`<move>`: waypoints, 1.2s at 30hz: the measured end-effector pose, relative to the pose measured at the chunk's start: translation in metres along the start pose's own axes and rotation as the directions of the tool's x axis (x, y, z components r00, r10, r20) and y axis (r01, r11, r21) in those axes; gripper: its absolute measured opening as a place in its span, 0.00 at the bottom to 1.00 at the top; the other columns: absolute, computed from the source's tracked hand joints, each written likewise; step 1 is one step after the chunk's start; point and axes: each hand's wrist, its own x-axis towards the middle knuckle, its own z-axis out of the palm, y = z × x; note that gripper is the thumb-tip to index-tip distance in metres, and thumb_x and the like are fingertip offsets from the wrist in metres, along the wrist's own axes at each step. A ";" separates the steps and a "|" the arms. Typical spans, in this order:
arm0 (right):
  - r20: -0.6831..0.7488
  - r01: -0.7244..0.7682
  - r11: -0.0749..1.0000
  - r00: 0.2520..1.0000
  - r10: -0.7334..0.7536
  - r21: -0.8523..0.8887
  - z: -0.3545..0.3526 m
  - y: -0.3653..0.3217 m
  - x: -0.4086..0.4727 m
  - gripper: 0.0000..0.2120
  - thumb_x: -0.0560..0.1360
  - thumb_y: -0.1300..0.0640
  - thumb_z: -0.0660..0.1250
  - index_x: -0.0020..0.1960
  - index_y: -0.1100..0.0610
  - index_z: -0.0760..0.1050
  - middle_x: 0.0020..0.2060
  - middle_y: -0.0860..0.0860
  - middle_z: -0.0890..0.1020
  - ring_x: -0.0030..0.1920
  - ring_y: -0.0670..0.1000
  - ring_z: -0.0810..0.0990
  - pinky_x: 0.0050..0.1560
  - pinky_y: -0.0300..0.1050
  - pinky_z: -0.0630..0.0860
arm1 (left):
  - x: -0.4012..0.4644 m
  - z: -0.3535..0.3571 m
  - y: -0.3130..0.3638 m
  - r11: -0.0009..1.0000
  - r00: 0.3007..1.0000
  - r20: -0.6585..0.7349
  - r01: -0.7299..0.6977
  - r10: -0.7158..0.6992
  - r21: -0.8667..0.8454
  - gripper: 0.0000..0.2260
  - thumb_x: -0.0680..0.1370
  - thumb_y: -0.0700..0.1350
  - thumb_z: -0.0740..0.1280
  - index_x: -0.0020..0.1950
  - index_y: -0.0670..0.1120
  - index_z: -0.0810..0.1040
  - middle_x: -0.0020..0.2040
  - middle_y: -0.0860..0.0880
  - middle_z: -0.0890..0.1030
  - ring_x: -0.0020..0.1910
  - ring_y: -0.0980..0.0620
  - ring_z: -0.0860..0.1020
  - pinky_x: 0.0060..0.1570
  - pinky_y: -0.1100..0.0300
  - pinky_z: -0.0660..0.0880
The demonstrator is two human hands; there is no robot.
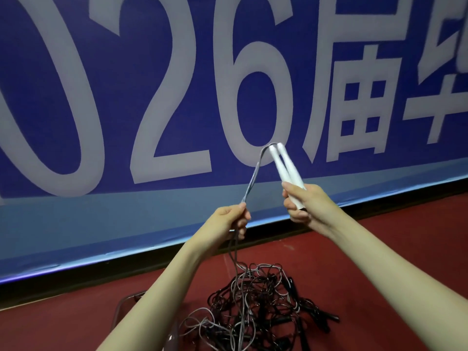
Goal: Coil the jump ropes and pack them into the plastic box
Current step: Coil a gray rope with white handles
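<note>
Holding one jump rope (255, 171) up in front of the blue banner (152, 97), well above the tangled pile of ropes (255, 307) on the red floor (405, 249). Right hand (302, 202) wrapped around both white handles (283, 168), held side by side and pointing up toward the banner. Left hand (234, 219) pinching the grey cord just beside and below the handles, with the rest of the cord trailing down into the pile. Plastic box (126, 312) only partly visible beside the pile, mostly hidden behind the left forearm, so hard to say what lies in it. To coil well from here, probably best to keep the handles clamped together as an anchor, slide the left hand down the cord to draw free a length from the pile, then lay even loops back against the handles. Worth pulling slowly: the trailing cord runs through other ropes and could snag or drag them up. Keeping loops the same length should help the bundle fit the box
</note>
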 end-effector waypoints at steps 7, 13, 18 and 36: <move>-0.277 0.103 0.992 0.957 -0.081 0.068 0.007 0.003 0.002 0.12 0.80 0.55 0.64 0.42 0.61 0.71 0.33 0.60 0.81 0.32 0.54 0.82 0.34 0.42 0.79 | -0.005 0.012 0.003 0.998 0.980 0.191 0.059 -0.061 0.017 0.13 0.84 0.46 0.56 0.41 0.45 0.72 0.28 0.53 0.64 0.25 0.57 0.60 0.28 0.67 0.60; -0.090 -0.004 0.922 0.995 0.042 0.388 0.033 0.006 -0.002 0.12 0.82 0.53 0.62 0.44 0.60 0.70 0.37 0.59 0.84 0.37 0.56 0.85 0.48 0.50 0.78 | -0.011 0.023 0.004 0.945 0.944 0.290 0.060 -0.158 0.321 0.19 0.83 0.52 0.57 0.38 0.44 0.77 0.28 0.51 0.76 0.29 0.55 0.76 0.33 0.64 0.70; -0.115 0.008 0.918 0.993 0.041 0.397 0.037 0.000 -0.002 0.10 0.79 0.54 0.66 0.43 0.59 0.70 0.30 0.52 0.73 0.25 0.48 0.70 0.38 0.42 0.71 | -0.018 0.010 -0.008 0.866 0.944 0.215 0.120 -0.251 0.486 0.15 0.80 0.51 0.65 0.36 0.47 0.70 0.30 0.51 0.75 0.35 0.54 0.80 0.41 0.65 0.72; -0.012 -0.112 0.903 0.993 0.118 -0.415 0.051 0.013 -0.025 0.04 0.78 0.63 0.64 0.45 0.62 0.72 0.30 0.54 0.77 0.21 0.47 0.71 0.20 0.37 0.68 | -0.041 -0.037 0.066 0.630 0.785 -0.125 -0.378 0.607 0.678 0.05 0.79 0.43 0.67 0.42 0.47 0.78 0.40 0.52 0.73 0.36 0.59 0.70 0.39 0.70 0.65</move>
